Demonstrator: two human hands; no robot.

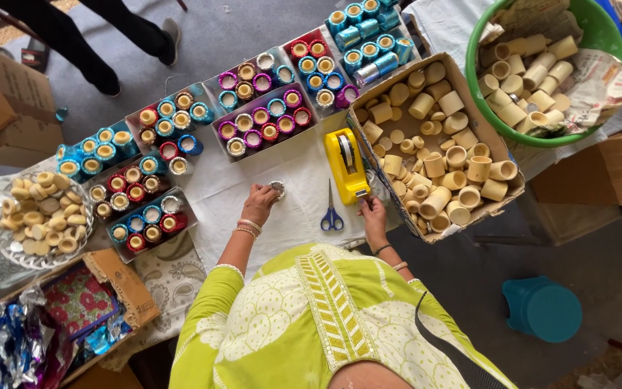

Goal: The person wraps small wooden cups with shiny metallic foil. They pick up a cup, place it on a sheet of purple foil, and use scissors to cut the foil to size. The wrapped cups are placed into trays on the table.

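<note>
My left hand [259, 203] rests on the white cloth [210, 184] and pinches a small round silver-wrapped cup [277, 189] at its fingertips. My right hand [373, 215] grips the near end of a yellow tape dispenser [347, 164] that lies on the cloth beside a cardboard box. Blue-handled scissors [332, 213] lie shut between my two hands, touching neither.
Trays of foil-wrapped cups [262, 119] in red, blue, purple and silver line the far side. A cardboard box [455, 68] and a green tub [599, 29] hold plain beige cups. A plate of beige discs [41, 216] and foil sheets [8, 338] sit left. A teal stool [545, 308] stands right. Another person's legs [73, 43] are top left.
</note>
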